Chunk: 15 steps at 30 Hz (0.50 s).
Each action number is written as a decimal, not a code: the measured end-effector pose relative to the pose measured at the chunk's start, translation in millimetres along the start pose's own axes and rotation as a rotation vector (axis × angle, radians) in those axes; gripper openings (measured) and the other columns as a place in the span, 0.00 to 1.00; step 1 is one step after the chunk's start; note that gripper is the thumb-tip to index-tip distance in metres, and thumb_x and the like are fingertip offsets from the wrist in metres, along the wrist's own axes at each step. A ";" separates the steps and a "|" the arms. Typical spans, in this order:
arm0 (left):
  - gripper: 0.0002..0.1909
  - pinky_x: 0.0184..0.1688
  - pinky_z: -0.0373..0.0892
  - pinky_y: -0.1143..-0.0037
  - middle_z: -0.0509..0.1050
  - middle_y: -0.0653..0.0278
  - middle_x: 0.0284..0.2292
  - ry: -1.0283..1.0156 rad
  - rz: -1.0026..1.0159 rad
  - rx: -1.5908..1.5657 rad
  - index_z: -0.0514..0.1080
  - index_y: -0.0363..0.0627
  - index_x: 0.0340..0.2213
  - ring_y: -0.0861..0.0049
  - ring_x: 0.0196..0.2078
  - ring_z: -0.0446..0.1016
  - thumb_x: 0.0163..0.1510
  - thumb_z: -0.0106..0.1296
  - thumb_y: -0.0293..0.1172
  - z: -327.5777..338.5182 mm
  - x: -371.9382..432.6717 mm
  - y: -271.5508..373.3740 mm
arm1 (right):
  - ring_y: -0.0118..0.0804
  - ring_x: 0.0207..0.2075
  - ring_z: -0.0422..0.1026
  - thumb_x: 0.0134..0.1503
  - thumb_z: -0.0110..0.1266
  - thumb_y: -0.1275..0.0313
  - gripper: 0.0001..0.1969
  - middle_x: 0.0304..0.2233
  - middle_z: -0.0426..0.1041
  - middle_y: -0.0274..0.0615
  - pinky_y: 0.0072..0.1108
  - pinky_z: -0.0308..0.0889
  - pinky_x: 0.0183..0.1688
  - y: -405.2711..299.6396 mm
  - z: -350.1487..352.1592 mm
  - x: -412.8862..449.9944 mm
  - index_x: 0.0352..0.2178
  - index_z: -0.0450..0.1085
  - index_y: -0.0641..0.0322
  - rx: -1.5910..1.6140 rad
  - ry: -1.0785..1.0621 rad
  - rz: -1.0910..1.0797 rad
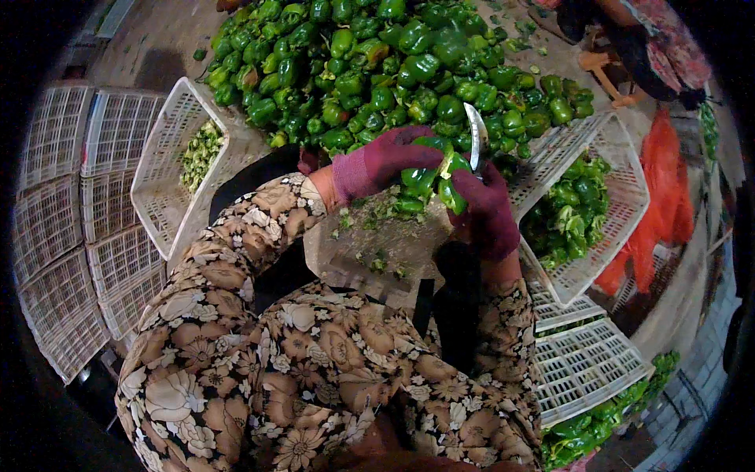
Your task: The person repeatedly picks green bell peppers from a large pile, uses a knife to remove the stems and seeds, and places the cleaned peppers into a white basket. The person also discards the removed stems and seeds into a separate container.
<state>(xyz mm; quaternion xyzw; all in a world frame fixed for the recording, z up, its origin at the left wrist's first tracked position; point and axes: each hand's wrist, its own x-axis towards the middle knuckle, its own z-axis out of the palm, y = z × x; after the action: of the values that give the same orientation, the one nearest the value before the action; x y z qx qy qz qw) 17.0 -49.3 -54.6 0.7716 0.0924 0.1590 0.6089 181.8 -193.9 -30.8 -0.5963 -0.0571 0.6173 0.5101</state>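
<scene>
My left hand [394, 158], in a purple knit glove, holds one side of a split green bell pepper [422, 177]. The gloved right hand [486, 206] grips the pepper's other side and also a curved knife [476, 133], whose blade points up and away from me. Pale inner flesh shows at the split between my hands. Just beyond them lies a large heap of green bell peppers [354, 76], some with reddish patches. The knife's handle is mostly hidden in my right hand.
A white plastic crate [171, 177] at left holds pale green pepper cores [202, 154]. Another crate [628, 194] at right holds green pepper pieces [575, 206]. Stacked crates [53, 206] stand far left, red netting [663, 189] lies right, and scraps [374, 262] lie below my hands. Another person [672, 47] is at upper right.
</scene>
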 end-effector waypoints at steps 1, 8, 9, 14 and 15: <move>0.26 0.47 0.66 0.70 0.70 0.54 0.42 -0.054 0.270 0.313 0.68 0.42 0.46 0.64 0.45 0.70 0.41 0.57 0.19 -0.5 0.9 -2.1 | 0.35 0.37 0.74 0.46 0.59 0.72 0.20 0.36 0.74 0.42 0.26 0.67 0.43 0.8 -3.8 -0.5 0.43 0.68 0.63 -0.022 0.019 0.004; 0.32 0.54 0.63 0.67 0.66 0.54 0.48 0.009 0.158 0.118 0.65 0.45 0.49 0.60 0.53 0.65 0.40 0.58 0.17 28.6 7.3 -21.7 | 0.30 0.31 0.71 0.50 0.56 0.67 0.20 0.33 0.71 0.38 0.18 0.67 0.28 51.9 -51.5 18.1 0.45 0.64 0.62 -0.476 -0.087 -0.594; 0.31 0.55 0.61 0.66 0.64 0.55 0.51 -0.015 0.181 0.146 0.63 0.44 0.51 0.63 0.55 0.63 0.44 0.58 0.19 26.8 9.2 -17.1 | 0.31 0.31 0.71 0.51 0.55 0.68 0.20 0.34 0.71 0.38 0.18 0.67 0.29 50.7 -51.2 16.9 0.45 0.64 0.62 -0.580 -0.081 -0.677; 0.43 0.55 0.63 0.68 0.63 0.55 0.52 0.079 0.034 -0.578 0.48 0.45 0.57 0.67 0.53 0.65 0.45 0.60 0.20 39.2 24.2 -3.6 | 0.37 0.41 0.70 0.53 0.50 0.74 0.19 0.39 0.69 0.41 0.24 0.66 0.43 52.6 -47.8 20.3 0.48 0.62 0.64 -0.004 -0.065 -0.472; 0.46 0.54 0.64 0.68 0.64 0.55 0.51 0.111 -0.051 -0.712 0.45 0.45 0.58 0.67 0.52 0.66 0.44 0.61 0.20 42.6 26.9 -0.4 | 0.38 0.43 0.69 0.54 0.49 0.76 0.20 0.41 0.68 0.42 0.26 0.66 0.47 53.4 -52.1 22.0 0.49 0.61 0.64 0.102 -0.050 -0.430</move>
<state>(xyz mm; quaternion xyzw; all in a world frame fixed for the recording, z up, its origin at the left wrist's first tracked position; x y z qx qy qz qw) 57.3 -78.9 -60.2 0.4987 0.0833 0.2079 0.8374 198.3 -231.9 -96.7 -0.5283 -0.1642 0.5108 0.6581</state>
